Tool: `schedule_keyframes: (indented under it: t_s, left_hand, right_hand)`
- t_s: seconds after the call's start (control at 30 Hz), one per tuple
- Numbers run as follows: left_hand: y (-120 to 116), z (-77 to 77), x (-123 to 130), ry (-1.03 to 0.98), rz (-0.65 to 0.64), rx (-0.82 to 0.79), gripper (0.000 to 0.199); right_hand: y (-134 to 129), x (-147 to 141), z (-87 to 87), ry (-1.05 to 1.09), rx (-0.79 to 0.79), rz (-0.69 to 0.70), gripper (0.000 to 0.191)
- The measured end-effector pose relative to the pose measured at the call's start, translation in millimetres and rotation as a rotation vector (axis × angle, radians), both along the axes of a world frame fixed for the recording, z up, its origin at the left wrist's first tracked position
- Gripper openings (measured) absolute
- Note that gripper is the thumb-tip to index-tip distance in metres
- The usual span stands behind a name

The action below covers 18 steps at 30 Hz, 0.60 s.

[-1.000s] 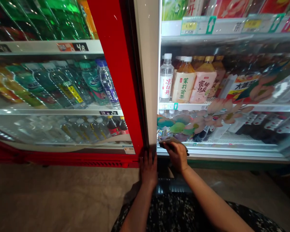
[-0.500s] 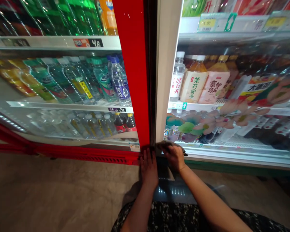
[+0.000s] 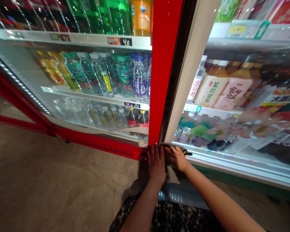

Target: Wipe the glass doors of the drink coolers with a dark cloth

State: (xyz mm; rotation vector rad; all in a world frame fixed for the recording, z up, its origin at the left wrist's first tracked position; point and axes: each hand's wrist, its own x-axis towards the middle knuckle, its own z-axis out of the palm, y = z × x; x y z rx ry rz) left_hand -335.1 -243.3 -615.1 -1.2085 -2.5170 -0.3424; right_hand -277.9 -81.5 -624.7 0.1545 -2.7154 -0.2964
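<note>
My left hand (image 3: 157,164) lies with its fingers stretched out against the lower corner of the red fridge frame (image 3: 163,80). Close beside it, my right hand (image 3: 177,158) presses a dark cloth (image 3: 185,150) to the bottom of the pale frame (image 3: 195,48) on the right-hand fridge. A black loop and a small yellow mark show at the cloth's right end. The fingers of that hand are partly bent over the cloth, and most of it is hidden under them. A narrow dark gap (image 3: 175,80) runs between the two fridges.
Behind glass, the left fridge has shelves (image 3: 96,38) of bottled drinks. The right fridge holds bottled teas (image 3: 211,87), with flower stickers (image 3: 222,129) on its glass. Brown floor (image 3: 62,180) spreads out below, and dark patterned clothing (image 3: 178,214) covers my lap.
The view has turned left, so the fridges sit further right in the picture. My right hand's fingers have flattened over the cloth, closer to my left hand, which stays on the red frame.
</note>
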Motion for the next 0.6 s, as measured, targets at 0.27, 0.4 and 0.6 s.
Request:
schedule_keyframes:
  t_s: [0.27, 0.4, 0.6]
  left_hand:
    - [6.7, 3.4, 5.5, 0.045, -0.022, 0.161, 0.098]
    - [7.9, -3.9, 5.9, 0.073, 0.004, 0.215, 0.098]
    - [2.3, 7.3, 9.3, 0.121, -0.019, 0.269, 0.091]
  right_hand:
    - [-4.3, -1.9, 69.7, 0.412, 0.123, -0.154, 0.043]
    - [-8.4, 4.2, 60.7, 0.296, 0.235, -0.014, 0.033]
    - [5.9, 0.5, 132.0, 0.454, 0.28, -0.121, 0.051]
